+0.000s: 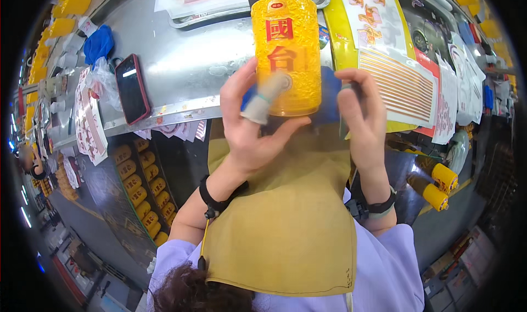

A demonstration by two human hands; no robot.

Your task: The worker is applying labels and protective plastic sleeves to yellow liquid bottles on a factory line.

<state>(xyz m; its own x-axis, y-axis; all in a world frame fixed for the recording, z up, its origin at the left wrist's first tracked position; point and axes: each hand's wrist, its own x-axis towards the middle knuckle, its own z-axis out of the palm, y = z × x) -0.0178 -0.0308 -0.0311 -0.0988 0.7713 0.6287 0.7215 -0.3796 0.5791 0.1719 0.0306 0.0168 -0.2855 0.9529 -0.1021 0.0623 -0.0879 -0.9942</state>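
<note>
My left hand (250, 122) grips a yellow patterned bottle (288, 54) with red characters, held upright in front of me above a mustard apron. A grey finger cot covers the thumb pressed on the bottle's lower front. My right hand (362, 111) is at the bottle's right side, fingers curled around a small dark tool whose blade points down. A blue pad (329, 100) shows behind the bottle's base.
A steel workbench (181, 59) holds a red-cased phone (132, 88), a blue cloth (99, 43), plastic bags and sticker sheets (403, 81). More yellow bottles lie in a crate (143, 185) below left and on the floor at right (439, 185).
</note>
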